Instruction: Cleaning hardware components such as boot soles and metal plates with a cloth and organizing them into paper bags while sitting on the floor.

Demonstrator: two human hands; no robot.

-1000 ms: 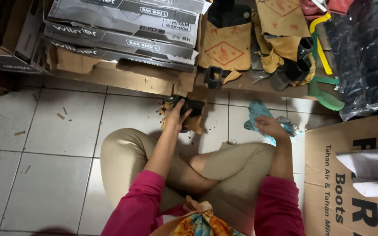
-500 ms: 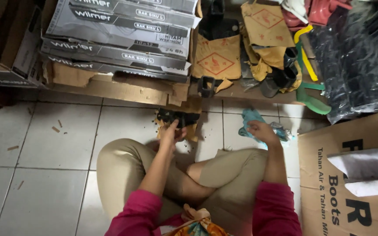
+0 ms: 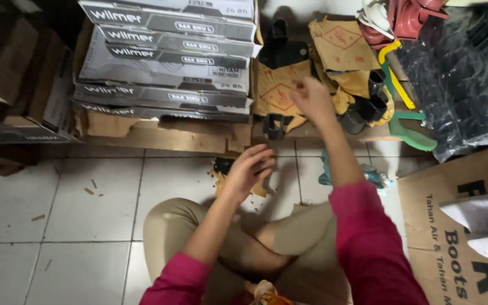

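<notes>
Left hand (image 3: 249, 169): I am seeing it resting, fingers spread, on the black part (image 3: 224, 165) just under it.
Right hand (image 3: 312, 99): I am seeing it reaching up, loosely curled, empty, nearing the brown packet (image 3: 278, 87).

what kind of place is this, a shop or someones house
Probably a hardware shop's storeroom or back corner, not a living space. Stacked flat grey cartons stand against the wall, a large brown cardboard box sits at the right, and paper-wrapped black parts lie loose beside the tiled floor.
</notes>
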